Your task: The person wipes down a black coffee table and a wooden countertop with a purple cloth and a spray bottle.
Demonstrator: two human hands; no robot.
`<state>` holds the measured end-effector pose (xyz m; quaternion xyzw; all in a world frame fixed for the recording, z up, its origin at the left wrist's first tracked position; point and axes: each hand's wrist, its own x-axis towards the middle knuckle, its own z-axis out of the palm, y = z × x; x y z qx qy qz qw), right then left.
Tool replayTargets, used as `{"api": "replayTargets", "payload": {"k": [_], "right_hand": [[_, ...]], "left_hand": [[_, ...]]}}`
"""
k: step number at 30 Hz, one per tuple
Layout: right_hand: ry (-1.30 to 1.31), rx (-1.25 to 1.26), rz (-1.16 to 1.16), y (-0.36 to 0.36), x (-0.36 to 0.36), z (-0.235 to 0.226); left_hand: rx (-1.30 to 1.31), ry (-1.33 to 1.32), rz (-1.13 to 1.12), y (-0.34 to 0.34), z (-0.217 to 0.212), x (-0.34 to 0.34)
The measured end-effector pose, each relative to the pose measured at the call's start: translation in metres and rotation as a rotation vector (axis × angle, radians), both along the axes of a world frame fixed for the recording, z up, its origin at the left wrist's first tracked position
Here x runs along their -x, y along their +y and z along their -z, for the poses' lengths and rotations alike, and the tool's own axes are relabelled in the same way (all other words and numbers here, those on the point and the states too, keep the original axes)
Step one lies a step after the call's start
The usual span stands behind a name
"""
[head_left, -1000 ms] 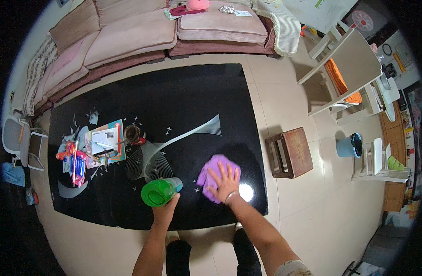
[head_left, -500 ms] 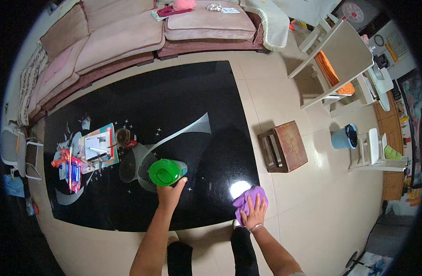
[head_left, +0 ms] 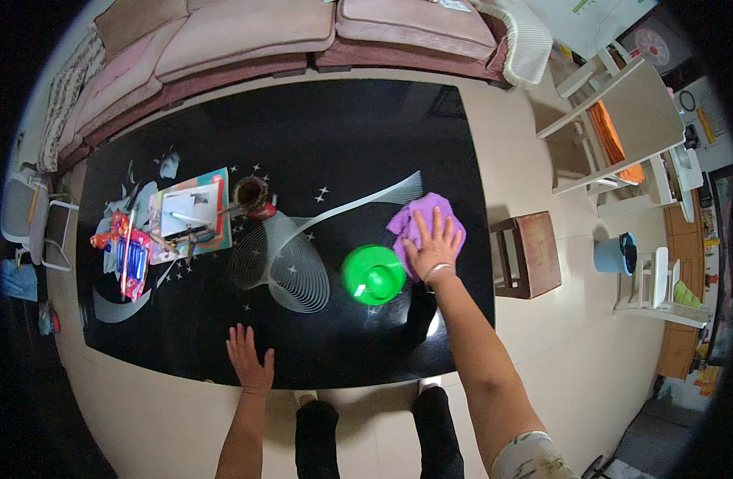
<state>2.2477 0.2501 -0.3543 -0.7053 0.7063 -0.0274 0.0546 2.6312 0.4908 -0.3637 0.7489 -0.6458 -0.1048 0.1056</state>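
1. The black glass table (head_left: 223, 335) fills most of the view, a sofa (head_left: 247, 32) along its far edge and a small brown stool (head_left: 534, 254) off its right end.
2. The green bottle (head_left: 373, 275) stands on the table right of centre, seen from straight above, so its long axis points up at the camera.
3. The purple cloth (head_left: 418, 219) lies flat on the glass just beyond and to the right of the bottle, close to it; whether the two touch cannot be told.
4. The right hand (head_left: 435, 244) presses palm-down on the cloth's near half, fingers spread and pointing away from the person, immediately right of the bottle.
5. The left hand (head_left: 247, 362) rests open and flat near the table's front edge, well to the bottle's left and nearer the person, holding nothing.
6. The right hand is clearly the nearer one to both bottle and cloth.
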Motion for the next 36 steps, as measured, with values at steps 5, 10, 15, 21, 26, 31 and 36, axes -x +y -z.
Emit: {"api": "replayTargets", "payload": {"k": [5,10,15,21,26,31,36], "right_hand": [[-0.017,0.027,0.008,0.137,-0.005,0.018],[-0.083,-0.153,0.111,0.236,-0.119,0.007],[-0.115,-0.384,-0.157,0.184,-0.233,-0.016],[-0.157,-0.245,-0.294,0.184,-0.137,-0.015],[0.041,0.098,0.289,0.253,0.035,0.017],[-0.095,0.063,0.315,0.305,-0.056,0.037],[-0.124,-0.296,-0.125,0.291,-0.193,-0.002]], "left_hand": [[0.026,-0.045,0.001,0.016,0.014,-0.039],[-0.003,-0.010,-0.023,0.014,0.013,-0.035],[-0.006,0.002,-0.014,0.013,0.013,-0.037],[-0.061,-0.013,-0.049,0.011,0.007,-0.035],[-0.014,-0.067,-0.027,0.006,0.007,-0.033],[-0.051,-0.077,-0.047,0.006,0.007,-0.030],[-0.054,-0.032,-0.053,0.006,0.006,-0.033]]}}
